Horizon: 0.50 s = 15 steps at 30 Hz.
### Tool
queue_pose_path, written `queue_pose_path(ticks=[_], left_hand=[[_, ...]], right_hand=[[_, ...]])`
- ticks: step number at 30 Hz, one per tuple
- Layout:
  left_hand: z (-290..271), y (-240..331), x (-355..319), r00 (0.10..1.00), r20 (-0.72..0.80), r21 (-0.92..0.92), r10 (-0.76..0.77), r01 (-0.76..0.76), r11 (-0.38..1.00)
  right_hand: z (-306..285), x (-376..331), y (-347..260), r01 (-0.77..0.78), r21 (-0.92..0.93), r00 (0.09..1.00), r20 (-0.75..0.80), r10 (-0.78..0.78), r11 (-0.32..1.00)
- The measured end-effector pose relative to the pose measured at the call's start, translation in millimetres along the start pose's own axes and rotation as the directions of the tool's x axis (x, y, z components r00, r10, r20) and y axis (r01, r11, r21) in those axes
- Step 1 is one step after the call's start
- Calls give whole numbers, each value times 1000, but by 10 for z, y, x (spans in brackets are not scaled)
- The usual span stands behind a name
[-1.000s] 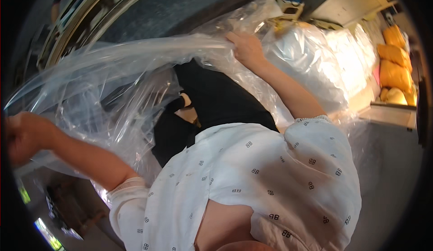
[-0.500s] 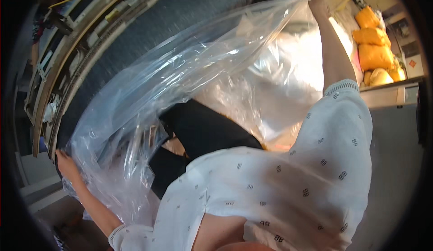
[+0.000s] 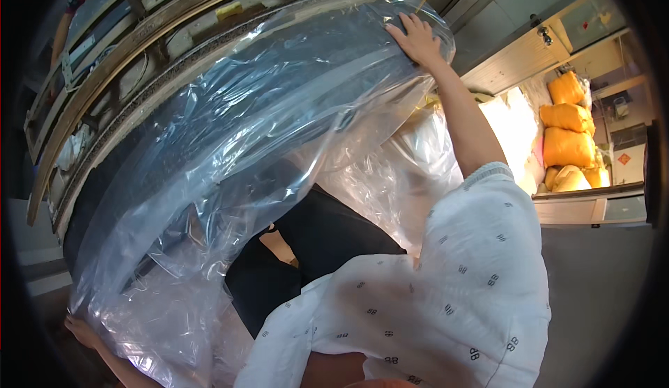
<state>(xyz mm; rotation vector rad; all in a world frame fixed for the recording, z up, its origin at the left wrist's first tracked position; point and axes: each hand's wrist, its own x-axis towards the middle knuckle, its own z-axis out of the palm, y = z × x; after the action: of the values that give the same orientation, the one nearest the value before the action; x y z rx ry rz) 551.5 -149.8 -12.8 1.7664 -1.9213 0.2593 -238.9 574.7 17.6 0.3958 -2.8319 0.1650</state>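
A large clear plastic sheet (image 3: 279, 113) lies over a long dark grey padded surface (image 3: 97, 186) and hangs in creased folds down its near side. My right hand (image 3: 418, 40), fingers spread, rests on the sheet near the far right end of the padded surface. Down at the lower left, my left hand (image 3: 82, 332) holds the sheet's edge at the near left corner. Its fingertips are partly hidden there. More crumpled clear plastic (image 3: 376, 186) spreads below, next to my black-clad legs (image 3: 327, 228).
Curved wooden rails (image 3: 115, 74) run behind the padded surface, with small items between them. At upper left, part of another person's arm (image 3: 61, 36) shows. Orange bundles (image 3: 568, 144) are stacked at right, past a bright patch. A pale door (image 3: 519, 57) stands at the far right.
My right hand has moved left and down onto the padded surface and opened out flat. My left hand has moved lower. The raised sheet now covers much more of the surface.
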Motion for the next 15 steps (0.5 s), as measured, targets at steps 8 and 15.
queue_pose_path(ticks=[8, 15], left_hand=[[834, 639, 652, 905, 30, 16, 424, -425, 905], [3, 2353, 258, 776, 118, 246, 620, -627, 739]], right_hand=[[-256, 216, 968, -309, 314, 824, 559, 88, 898], [206, 61, 730, -4, -71, 992, -124, -4, 997]])
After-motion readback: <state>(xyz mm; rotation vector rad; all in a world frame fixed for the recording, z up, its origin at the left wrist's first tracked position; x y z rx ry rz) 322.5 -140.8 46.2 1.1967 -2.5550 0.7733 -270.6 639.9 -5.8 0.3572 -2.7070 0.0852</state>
